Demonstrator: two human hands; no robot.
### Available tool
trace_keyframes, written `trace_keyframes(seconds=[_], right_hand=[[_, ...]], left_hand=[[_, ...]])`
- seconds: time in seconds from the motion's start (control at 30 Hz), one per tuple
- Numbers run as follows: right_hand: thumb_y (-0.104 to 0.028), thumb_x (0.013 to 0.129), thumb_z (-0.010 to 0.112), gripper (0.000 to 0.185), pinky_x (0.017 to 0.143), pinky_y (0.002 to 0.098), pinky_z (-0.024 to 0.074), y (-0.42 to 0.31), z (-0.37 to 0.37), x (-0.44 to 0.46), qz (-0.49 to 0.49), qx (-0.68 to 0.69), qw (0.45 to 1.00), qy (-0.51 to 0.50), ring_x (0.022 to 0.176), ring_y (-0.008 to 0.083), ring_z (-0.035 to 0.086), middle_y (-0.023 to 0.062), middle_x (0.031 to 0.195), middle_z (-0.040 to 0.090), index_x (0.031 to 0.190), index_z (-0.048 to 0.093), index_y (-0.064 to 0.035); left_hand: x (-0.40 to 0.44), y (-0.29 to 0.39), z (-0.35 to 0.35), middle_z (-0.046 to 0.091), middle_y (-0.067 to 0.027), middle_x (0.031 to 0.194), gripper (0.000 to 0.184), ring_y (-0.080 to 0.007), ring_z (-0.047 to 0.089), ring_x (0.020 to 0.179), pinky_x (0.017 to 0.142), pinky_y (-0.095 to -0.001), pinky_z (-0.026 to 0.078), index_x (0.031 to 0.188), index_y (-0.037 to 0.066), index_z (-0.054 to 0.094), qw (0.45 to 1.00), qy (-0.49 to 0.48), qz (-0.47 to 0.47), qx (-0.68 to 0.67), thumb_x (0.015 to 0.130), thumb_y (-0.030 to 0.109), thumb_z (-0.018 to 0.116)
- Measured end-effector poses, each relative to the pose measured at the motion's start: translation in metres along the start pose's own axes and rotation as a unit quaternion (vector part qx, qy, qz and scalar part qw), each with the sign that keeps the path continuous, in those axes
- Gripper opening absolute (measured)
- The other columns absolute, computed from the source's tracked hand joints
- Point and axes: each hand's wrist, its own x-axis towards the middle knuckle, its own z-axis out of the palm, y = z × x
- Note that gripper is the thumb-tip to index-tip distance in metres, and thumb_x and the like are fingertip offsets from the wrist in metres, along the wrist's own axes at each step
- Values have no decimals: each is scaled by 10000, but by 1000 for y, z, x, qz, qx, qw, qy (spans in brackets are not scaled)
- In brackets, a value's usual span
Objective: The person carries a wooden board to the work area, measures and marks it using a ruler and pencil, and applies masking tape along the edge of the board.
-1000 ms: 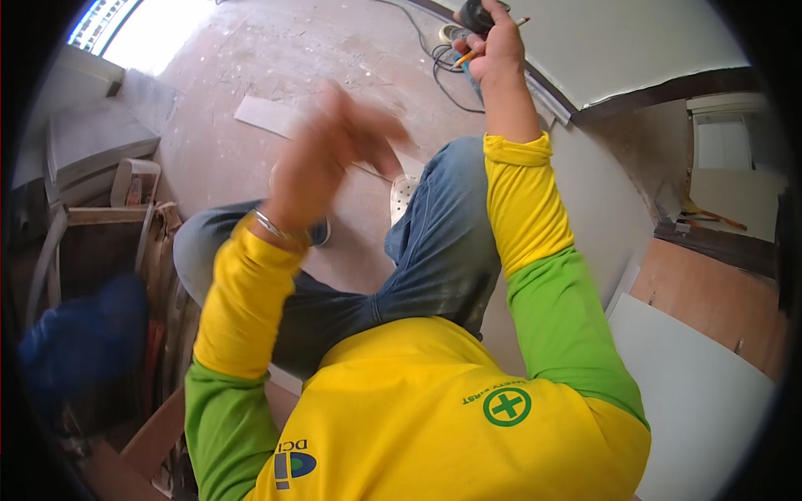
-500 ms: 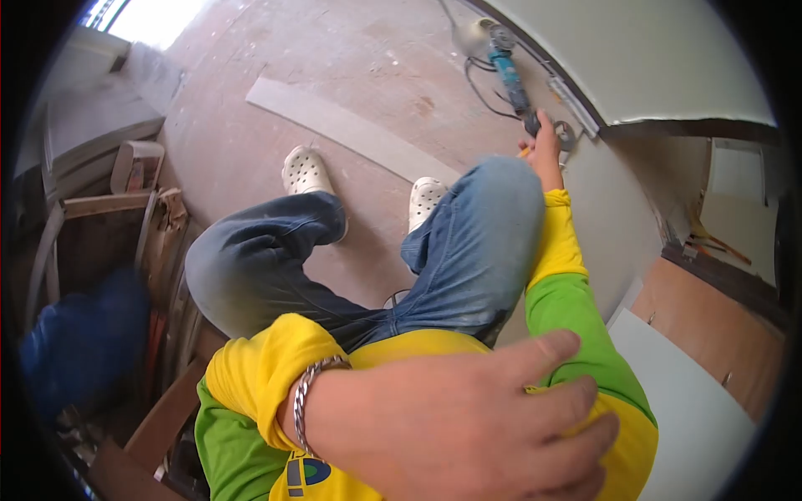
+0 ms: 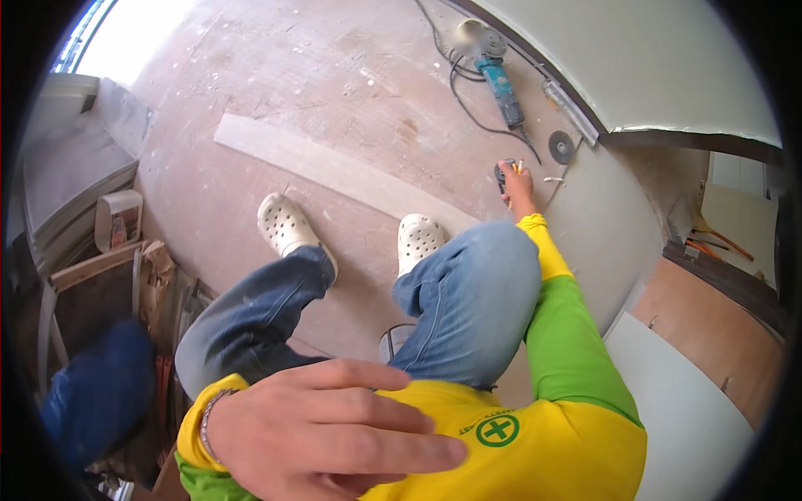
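Gripping a dark object (image 3: 500,178), pencil (image 3: 520,166) — both in right hand (image 3: 520,187), left hand (image 3: 322,427) spread, apart.

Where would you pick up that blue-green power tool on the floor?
I'd grip the tool around its slim barrel, from above and the near side: the barrel points this way, its round head away, with the wall beyond.

R hand (image 3: 520,187) part-hides blk item (image 3: 500,178)
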Motion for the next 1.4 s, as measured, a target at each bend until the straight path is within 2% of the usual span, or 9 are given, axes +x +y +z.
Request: trace_keyframes(seconds=[0.07,0.3,0.4,0.47,0.57,0.8,1.0,1.23,1.4], right_hand=[[-490,740,766,624,425,305,450,-16,-1,6,-10,-5,999,-45,632,227,615,129,848,658,1098,598,-7],[-624,848,576,659,469,351,463,-18,5,53,-23,-98,992,-74,541,237,602,147,768,651,1026,678,2],[-564,861,585,577,599,387,519,8,11,85,-10,-102,993,-64,697,290,671,179,837,691,1024,698,-22],[-501,856,601,500,742,401,526,28,16,110,-181,-130,975,-5,870,337,683,196,914,707,1010,711,-38],[-418,862,612,414,856,405,489,-6,5,81,-154,-150,977,1,940,344,660,207,976,695,978,710,-33],[-333,866,616,293,739,414,524,-94,48,64,-305,-186,932,62,813,356,680,178,847,695,934,712,-65],[-326,856,615,402,915,430,484,-212,140,108,-447,-234,863,-30,1074,391,604,233,1121,649,1138,659,-44],[-394,825,663,661,1085,413,372,-293,181,167,-307,-326,894,-34,1338,407,412,290,1472,372,1326,536,18],[-391,819,635,621,1034,395,428,-292,204,208,-274,-371,885,-55,1234,385,532,295,1291,552,1284,574,16]], left_hand=[[1,1,-21,704,-96,1035,494,-244,689,873,816,-413,549,1273,206,630,992,-43,-115,30,824,9,687],[-9,-32,-51,692,-92,999,536,-254,670,875,828,-383,534,1337,151,563,927,-114,-288,214,829,98,725],[-6,-37,-61,689,-88,986,564,-257,664,873,823,-385,530,1354,135,542,907,-165,-298,247,824,131,737],[-4,-42,-69,690,-87,990,573,-256,664,870,820,-386,532,1358,135,537,899,-182,-312,249,822,147,742],[0,-48,-83,693,-85,992,581,-258,663,862,811,-388,532,1362,138,533,892,-183,-322,259,823,168,746],[5,-50,-107,689,-78,1015,582,-258,657,861,799,-394,530,1353,132,536,890,-149,-343,262,817,194,756],[5,-54,-119,678,-70,1037,571,-254,652,867,799,-391,523,1330,117,547,890,-145,-361,240,808,199,766],[-1,-57,-136,672,-68,1025,478,-222,654,912,827,-383,510,1286,114,584,884,-139,-391,216,835,174,732],[-9,-54,-145,664,-82,1043,449,-226,648,925,858,-372,482,1308,99,562,873,-125,-429,196,880,162,680]])
